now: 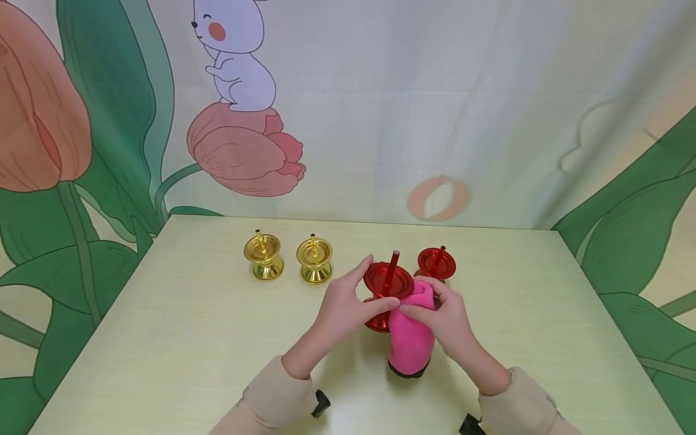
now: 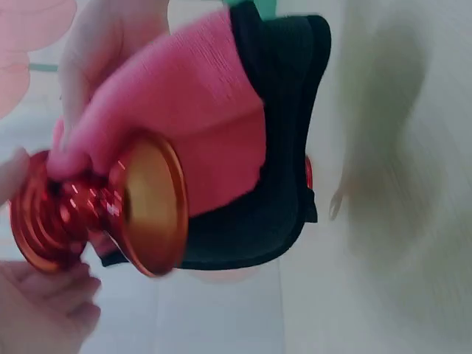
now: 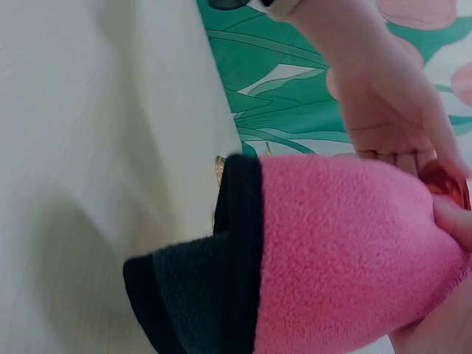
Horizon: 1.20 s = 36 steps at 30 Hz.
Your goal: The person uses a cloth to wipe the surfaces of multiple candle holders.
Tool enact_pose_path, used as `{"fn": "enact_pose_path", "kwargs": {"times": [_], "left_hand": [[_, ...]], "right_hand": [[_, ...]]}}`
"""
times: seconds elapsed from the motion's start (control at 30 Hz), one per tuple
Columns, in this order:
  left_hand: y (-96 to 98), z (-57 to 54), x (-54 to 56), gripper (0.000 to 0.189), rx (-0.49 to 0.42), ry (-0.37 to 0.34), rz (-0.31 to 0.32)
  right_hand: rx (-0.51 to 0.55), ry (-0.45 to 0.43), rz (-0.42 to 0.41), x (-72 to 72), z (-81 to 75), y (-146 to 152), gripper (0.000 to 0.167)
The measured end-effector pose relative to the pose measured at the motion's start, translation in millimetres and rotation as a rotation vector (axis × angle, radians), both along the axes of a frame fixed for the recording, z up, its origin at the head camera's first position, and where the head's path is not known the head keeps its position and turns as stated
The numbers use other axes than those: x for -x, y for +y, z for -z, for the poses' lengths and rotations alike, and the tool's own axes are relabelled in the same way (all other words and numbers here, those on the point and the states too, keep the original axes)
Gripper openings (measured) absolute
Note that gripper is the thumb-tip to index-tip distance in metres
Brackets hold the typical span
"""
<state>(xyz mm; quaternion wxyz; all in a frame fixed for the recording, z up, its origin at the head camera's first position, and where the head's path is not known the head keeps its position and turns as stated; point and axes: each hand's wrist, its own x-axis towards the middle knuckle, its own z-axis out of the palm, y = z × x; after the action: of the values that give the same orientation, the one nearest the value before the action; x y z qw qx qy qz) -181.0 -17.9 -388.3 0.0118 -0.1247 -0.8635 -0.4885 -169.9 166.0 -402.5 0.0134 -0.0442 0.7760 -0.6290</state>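
**Held Up at the Edge**

My right hand (image 1: 448, 313) pinches the pink cloth (image 1: 411, 338) near its top, so the dark-edged end hangs down. My left hand (image 1: 350, 301) grips the red candle holder (image 1: 385, 285) by its upper dish, above the table (image 1: 190, 338), probably to let the cloth reach its side. Beyond stand another red holder (image 1: 437, 263) and, leftward, two gold holders (image 1: 314, 260).

Fleecy pink cloth (image 1: 411, 338), blk trim (image 3: 245, 243); its 11 & 1 o'clk: glossy red dished stands (image 1: 401, 284); 10: glossy gold stands (image 1: 267, 270); 12: tulip-print backdrop (image 1: 353, 121).
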Motion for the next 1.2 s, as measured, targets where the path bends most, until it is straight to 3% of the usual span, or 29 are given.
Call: {"fn": "enact_pose_path", "kwargs": {"times": [0.2, 0.27, 0.4, 0.5, 0.7, 0.87, 1.0, 1.2], "left_hand": [[-13.2, 3.7, 7.8, 0.077, -0.129, -0.076, 0.202], [-15.3, 3.6, 9.8, 0.077, -0.139, -0.095, 0.228], [-14.2, 0.2, 9.1, 0.080, -0.113, -0.103, 0.130], [-11.2, -3.7, 4.4, 0.075, -0.067, -0.049, 0.055], [-3.8, -9.6, -6.6, 0.069, 0.068, 0.055, 0.073], [5.0, -7.3, -10.5, 0.084, 0.139, 0.081, 0.011], [7.6, -2.8, -9.1, 0.085, 0.131, 0.099, -0.030], [1.4, 5.0, 1.1, 0.083, 0.003, -0.050, 0.036]], "right_hand": [[0.081, -0.079, -0.064, 1.3, -2.4, 5.4, 0.049], [0.092, -0.086, -0.072, 1.2, -2.4, 6.1, 0.049], [0.089, -0.075, -0.037, 1.2, -2.4, 5.7, 0.046], [0.067, -0.061, 0.011, 1.5, -2.3, 4.4, 0.045], [-0.049, 0.052, 0.057, 0.8, 0.3, 1.9, 0.042], [-0.128, 0.158, 0.047, -1.5, 2.6, -1.1, 0.039], [-0.122, 0.142, 0.037, -3.2, 2.7, -1.9, 0.039], [-0.053, 0.042, -0.006, -2.6, -0.4, 4.3, 0.041]]}}
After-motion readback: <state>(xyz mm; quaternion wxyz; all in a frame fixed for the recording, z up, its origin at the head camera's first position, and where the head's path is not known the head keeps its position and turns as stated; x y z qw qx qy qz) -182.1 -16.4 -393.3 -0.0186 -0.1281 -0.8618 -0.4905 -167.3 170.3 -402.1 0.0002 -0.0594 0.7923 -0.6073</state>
